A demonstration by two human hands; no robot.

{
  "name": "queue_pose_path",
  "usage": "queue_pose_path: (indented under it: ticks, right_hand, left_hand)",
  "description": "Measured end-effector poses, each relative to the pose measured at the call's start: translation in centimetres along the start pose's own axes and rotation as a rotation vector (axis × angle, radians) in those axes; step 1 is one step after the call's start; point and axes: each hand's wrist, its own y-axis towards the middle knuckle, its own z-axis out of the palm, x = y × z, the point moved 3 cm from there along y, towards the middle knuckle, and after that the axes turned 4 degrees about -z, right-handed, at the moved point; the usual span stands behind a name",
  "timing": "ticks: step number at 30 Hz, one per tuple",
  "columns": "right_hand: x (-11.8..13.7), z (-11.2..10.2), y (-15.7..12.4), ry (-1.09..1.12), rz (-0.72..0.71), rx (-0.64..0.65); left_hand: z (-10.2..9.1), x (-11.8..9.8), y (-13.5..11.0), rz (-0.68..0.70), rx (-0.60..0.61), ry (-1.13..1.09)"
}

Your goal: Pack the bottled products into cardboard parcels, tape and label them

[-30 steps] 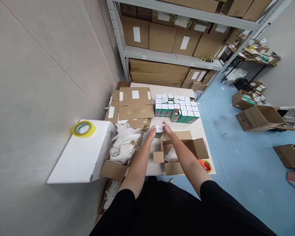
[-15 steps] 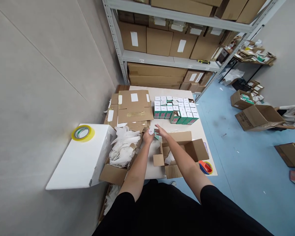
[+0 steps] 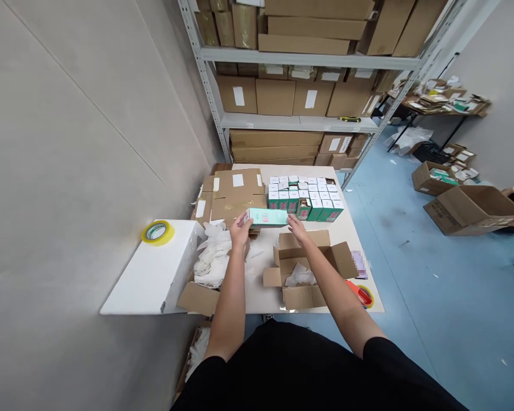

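A long mint-green carton [image 3: 268,217] lies sideways between my two hands above the table [image 3: 346,228]. My left hand [image 3: 241,229] grips its left end and my right hand [image 3: 297,225] holds its right end. Just behind it stands a block of several upright green-and-white cartons [image 3: 305,197]. Below my right hand sits an open brown cardboard box [image 3: 308,265] with white wrapping inside.
Flattened cardboard [image 3: 232,197] lies at the table's back left. A box of white packing sheets [image 3: 214,260] and a white foam box [image 3: 152,274] with a yellow tape roll [image 3: 157,232] stand left. A red tape dispenser [image 3: 360,294] sits at the front right. Shelves of boxes [image 3: 291,97] rise behind.
The carton was upright and small between my hands; now it is turned sideways and lifted, held by both ends. The view has tilted up a little.
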Motion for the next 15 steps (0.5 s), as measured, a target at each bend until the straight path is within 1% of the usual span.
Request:
queue_pose_path:
  ticks: [3, 5, 7, 9, 11, 13, 15]
  right_hand:
    - [0.6, -2.6, -2.0, 0.028, -0.103, 0.006]
    - [0.6, -5.3, -3.9, 0.006, -0.173, -0.012]
    - [0.0, -8.3, -6.2, -0.038, -0.220, -0.040]
    - [-0.9, -11.2, -8.6, -0.112, -0.235, -0.078]
    - [-2.0, -13.6, -10.7, -0.213, -0.217, -0.126]
    - [-3.2, -15.3, -12.2, -0.315, -0.175, -0.156]
    - [-4.3, -16.4, -13.1, -0.385, -0.130, -0.148]
  left_hand:
    - [1.3, 0.0, -3.1, 0.022, 0.059, 0.041]
    - [2.5, 0.4, -5.4, 0.078, 0.079, 0.156]
    - [3.9, 1.2, -7.8, 0.130, 0.112, 0.282]
    - [5.4, 2.7, -10.1, 0.133, 0.166, 0.369]
    - [6.6, 4.6, -12.4, 0.092, 0.203, 0.427]
    - [7.4, 6.6, -14.5, 0.039, 0.207, 0.475]
    - [7.8, 8.6, -16.3, -0.017, 0.204, 0.523]
